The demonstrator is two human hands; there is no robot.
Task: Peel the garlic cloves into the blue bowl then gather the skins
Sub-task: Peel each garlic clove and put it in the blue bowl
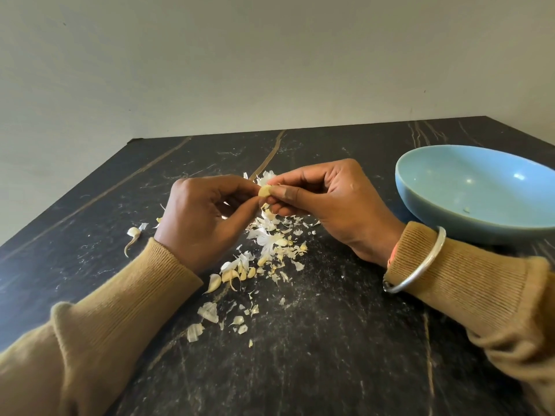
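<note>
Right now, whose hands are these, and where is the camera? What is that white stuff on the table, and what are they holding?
There is no machine here: these are a person's two bare hands. The one picture comes from a camera worn on the person's head, looking down, so you see what they see. The left hand and the right hand both pinch one garlic clove in their fingertips, above the dark table. The white stuff is garlic skins, papery flakes scattered under the hands. A few cloves lie among them. On the right stands a blue bowl, nearly empty.
</note>
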